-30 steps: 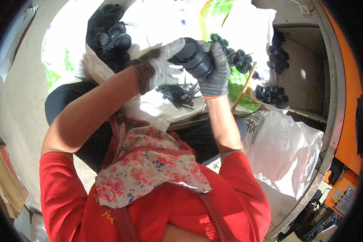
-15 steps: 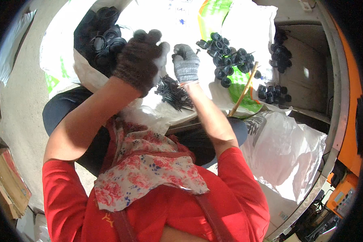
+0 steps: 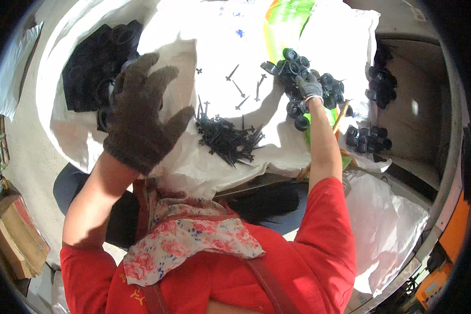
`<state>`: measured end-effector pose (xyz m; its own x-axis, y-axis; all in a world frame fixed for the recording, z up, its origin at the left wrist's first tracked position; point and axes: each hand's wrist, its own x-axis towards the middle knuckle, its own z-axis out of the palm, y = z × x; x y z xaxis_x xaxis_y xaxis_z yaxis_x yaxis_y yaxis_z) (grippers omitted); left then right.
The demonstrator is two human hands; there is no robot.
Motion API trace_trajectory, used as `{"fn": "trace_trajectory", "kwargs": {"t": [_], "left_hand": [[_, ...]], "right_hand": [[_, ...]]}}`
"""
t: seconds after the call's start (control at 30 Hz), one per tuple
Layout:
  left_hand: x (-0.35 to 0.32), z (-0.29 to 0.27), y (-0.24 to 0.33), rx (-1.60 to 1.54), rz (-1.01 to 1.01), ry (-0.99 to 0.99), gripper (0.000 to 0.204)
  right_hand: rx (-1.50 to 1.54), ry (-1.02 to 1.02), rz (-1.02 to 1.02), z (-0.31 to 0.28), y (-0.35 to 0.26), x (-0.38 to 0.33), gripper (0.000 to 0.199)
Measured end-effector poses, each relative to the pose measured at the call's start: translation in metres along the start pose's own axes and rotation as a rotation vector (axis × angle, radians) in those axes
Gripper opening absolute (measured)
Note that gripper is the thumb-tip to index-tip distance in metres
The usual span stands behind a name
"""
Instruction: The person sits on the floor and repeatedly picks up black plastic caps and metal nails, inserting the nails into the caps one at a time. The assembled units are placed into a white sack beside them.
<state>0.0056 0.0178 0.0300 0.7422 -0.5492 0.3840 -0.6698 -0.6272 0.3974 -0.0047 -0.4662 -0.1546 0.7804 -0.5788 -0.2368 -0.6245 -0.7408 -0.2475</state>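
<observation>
My left hand (image 3: 144, 112), in a dark knitted glove, is open with its fingers spread beside a heap of black round plastic parts (image 3: 86, 78) on the left; its fingertips overlap the heap's edge. On the right, my right hand (image 3: 310, 88), in a thin grey glove, reaches into a cluster of black ring-shaped caps (image 3: 292, 68). Its fingers are curled against a cap there, and the fingertips are partly hidden. Between the hands lies a pile of thin black plastic pins (image 3: 227, 137), with several loose pins (image 3: 238, 88) scattered beyond it.
White sacking (image 3: 220, 57) with a green print covers the work surface. A thin wooden stick (image 3: 342, 118) lies by my right forearm. More black caps (image 3: 369, 140) sit at the right edge, above a clear plastic bag (image 3: 382, 220). Cardboard (image 3: 21, 235) stands at lower left.
My hands were close together above the pins. The right hand has moved right to the cap cluster, while the left has moved left and down and spread its fingers. More of the pin pile shows.
</observation>
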Motion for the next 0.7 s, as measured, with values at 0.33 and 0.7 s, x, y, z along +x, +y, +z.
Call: {"fn": "trace_trajectory", "kwargs": {"t": [0.33,0.7], "left_hand": [[0.017,0.004,0.014,-0.062,-0.188,-0.318,0.055],[0.006,0.003,0.025,-0.072,-0.102,-0.282,0.053]], "right_hand": [[0.15,-0.082,0.105,0.029,0.016,0.079,0.076],[-0.24,-0.197,-0.688,0.091,-0.021,-0.035,0.039]]}}
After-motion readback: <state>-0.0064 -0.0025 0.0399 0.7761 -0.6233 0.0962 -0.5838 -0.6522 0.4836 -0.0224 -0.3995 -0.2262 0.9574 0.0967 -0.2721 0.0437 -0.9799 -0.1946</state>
